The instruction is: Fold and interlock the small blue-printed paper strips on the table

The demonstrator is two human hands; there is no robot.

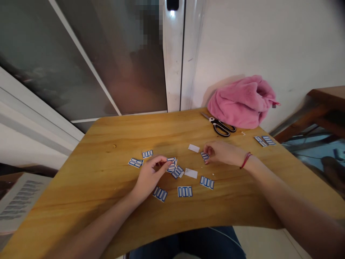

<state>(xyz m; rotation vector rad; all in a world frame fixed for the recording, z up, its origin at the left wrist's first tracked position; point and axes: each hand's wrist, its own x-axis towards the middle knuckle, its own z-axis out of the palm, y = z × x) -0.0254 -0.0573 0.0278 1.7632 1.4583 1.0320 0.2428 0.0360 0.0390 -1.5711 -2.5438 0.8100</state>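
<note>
My left hand [154, 172] pinches a few small white label cards [171, 164] with blue frames between thumb and fingertips. More of these cards [178, 171] lie just beneath and beside that hold. Over to the right, my right hand [219, 153] has its fingers closed at another blue-framed label card [205, 156], which is at the table surface. Between the hands lie two plain white cards, one nearer [191, 173] and one farther [193, 148]. Single label cards lie nearer to me: left [160, 194], middle [184, 191] and right [207, 182].
Beyond my left hand are more label cards [136, 162]. Black-handled scissors [219, 126] lie at the back by a pink plush cloth item [242, 102]. Further label cards [265, 140] sit at the right edge of the wooden table [107, 180]. A cardboard box [21, 201] stands left, below the table.
</note>
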